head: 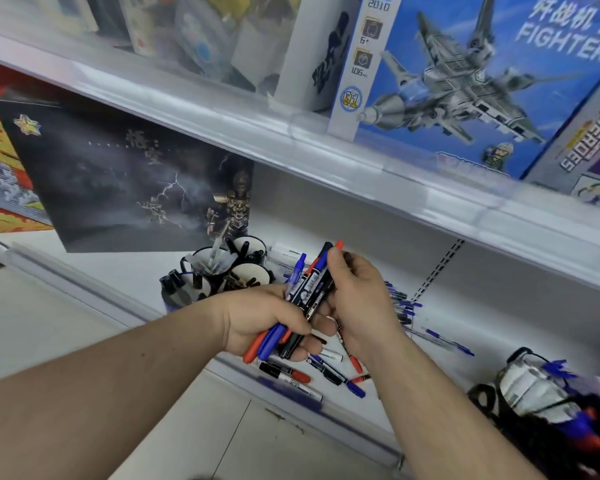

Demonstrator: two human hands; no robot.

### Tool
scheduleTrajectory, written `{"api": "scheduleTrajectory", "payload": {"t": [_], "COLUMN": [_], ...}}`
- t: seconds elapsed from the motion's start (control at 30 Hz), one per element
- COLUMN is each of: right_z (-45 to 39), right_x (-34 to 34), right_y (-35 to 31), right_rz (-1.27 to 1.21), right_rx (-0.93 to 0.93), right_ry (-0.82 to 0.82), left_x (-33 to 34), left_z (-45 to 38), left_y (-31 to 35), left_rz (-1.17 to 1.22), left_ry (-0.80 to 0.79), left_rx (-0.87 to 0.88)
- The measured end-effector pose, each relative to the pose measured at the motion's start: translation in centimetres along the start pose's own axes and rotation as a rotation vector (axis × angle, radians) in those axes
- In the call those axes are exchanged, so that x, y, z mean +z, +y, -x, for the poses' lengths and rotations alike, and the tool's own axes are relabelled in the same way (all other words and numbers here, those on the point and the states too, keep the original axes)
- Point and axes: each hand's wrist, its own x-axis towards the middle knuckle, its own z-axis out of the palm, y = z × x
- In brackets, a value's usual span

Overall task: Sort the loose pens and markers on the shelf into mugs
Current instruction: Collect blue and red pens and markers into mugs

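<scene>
Bright even overhead light, glare on shelf edge [326,147], wide-angle warp, motion blur at corners.

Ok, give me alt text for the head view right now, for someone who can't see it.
Left hand grips a bundle of markers while the right hand pinches one at its top, above loose pens on a white shelf. Black mugs stand behind.

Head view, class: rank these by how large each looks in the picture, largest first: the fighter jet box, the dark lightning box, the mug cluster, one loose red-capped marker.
1. fighter jet box and dark lightning box: look alike in size, and the jet box is cut off; unranked.
2. mug cluster.
3. red-capped marker.
</scene>
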Motion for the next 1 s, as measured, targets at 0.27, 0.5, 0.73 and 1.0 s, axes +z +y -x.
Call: {"api": "scheduleTrajectory", "payload": {"t": [0.27,0.5,0.73,1.0], "right_z": [0.5,1.0,0.8,-0.2], "right_x": [-1.9,-3.6,-4.0,-5.3], "right_y": [-0.2,-0.3,-1.4,-1.9], "right_rz": [-0.071,0.006,0.164,-0.387], "right_rx": [0.038,-0.016,-0.010,0.155], "right_ry": [-0.045,-0.038,-0.066,0.292], "left_x": [1.1,1.2,2.0,1.1], "left_z": [-0.1,-0.9,-0.8,-0.5], "left_y": [0.5,0.4,0.8,1.5], "left_rz": [-0.024,0.026,0.009,0.151], "left_ry": [-0.028,-0.062,-0.080,0.099], "left_rx": [-0.019,-0.051,-0.020,0.116]}}
